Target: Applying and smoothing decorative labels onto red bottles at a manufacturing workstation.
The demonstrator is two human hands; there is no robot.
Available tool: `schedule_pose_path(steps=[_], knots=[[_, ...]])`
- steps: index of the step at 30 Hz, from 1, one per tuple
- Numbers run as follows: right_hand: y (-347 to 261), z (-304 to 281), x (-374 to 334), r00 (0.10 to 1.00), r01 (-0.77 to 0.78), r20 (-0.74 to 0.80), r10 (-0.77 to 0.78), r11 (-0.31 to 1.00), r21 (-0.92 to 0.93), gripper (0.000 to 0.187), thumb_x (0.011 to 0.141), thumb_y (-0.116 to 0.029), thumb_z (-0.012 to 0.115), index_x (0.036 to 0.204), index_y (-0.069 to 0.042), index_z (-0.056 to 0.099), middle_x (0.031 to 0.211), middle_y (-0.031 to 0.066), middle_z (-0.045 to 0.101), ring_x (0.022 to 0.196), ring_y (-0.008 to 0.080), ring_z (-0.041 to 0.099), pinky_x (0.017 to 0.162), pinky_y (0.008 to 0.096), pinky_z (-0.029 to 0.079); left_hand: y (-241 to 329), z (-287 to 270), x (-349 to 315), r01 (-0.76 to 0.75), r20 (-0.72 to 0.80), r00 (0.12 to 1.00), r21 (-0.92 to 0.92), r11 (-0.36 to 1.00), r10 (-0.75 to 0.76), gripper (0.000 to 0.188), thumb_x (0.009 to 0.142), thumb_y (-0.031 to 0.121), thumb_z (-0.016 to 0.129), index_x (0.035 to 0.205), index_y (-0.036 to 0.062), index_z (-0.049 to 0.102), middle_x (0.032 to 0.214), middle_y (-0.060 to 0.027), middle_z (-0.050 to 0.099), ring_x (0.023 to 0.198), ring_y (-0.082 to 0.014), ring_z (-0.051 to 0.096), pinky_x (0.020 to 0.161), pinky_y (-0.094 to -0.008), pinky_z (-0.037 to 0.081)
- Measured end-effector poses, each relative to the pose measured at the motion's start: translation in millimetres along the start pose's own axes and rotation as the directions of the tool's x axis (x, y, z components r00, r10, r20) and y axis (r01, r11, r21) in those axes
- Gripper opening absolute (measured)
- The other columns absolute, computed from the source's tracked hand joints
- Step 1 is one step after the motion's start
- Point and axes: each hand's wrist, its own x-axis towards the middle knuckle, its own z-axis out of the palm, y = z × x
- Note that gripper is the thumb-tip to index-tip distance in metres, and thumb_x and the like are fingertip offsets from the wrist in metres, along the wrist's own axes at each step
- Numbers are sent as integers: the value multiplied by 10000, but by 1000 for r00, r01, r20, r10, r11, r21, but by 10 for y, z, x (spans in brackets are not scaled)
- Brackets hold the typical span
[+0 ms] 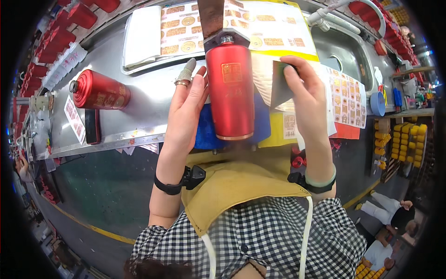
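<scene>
Steel counter (151,95), satiny cylindrical bottle (231,107) between hands (186,108)

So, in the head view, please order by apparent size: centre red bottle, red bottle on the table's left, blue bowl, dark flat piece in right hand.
1. Centre red bottle
2. Left red bottle
3. Dark flat piece
4. Blue bowl
Nearness may enlarge the first.
</scene>
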Motion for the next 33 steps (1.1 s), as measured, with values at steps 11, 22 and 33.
schedule_pose_path(steps=[11, 22, 33], knots=[[55, 237, 191, 987, -108, 120, 110, 994, -23, 396, 958, -293, 731, 1144, 35, 613, 938, 40, 677, 863, 72, 595, 764, 242, 489, -95, 146, -27, -39, 83, 996, 135, 990, 28, 875, 899, 78, 755, 1592, 37, 223, 1433, -159, 542, 1291, -212, 559, 1082, -375, 466], [157, 362, 280, 967, -172, 167, 193, 976, -132, 509, 892, -281, 803, 1161, 79, 565, 1018, 98, 664, 923, 124, 615, 802, 280, 523, -115, 159, -23, -64, 70, 996, 131, 989, 56, 849, 903, 71, 746, 1588, 51, 245, 1395, -152, 564, 1253, -211, 582, 1054, -373, 489], [-266, 427, 535, 667, 739, 589, -457, 512, -439, 306, 867, -31, 640, 1171, -53, 669, 963, 129, 675, 976, 355, 626, 886, 403, 496, -116, 179, -49, -51, 65, 997, 140, 989, 42, 852, 921, 27, 728, 1598, 37, 212, 1441, -158, 526, 1287, -207, 559, 1090, -368, 461]])
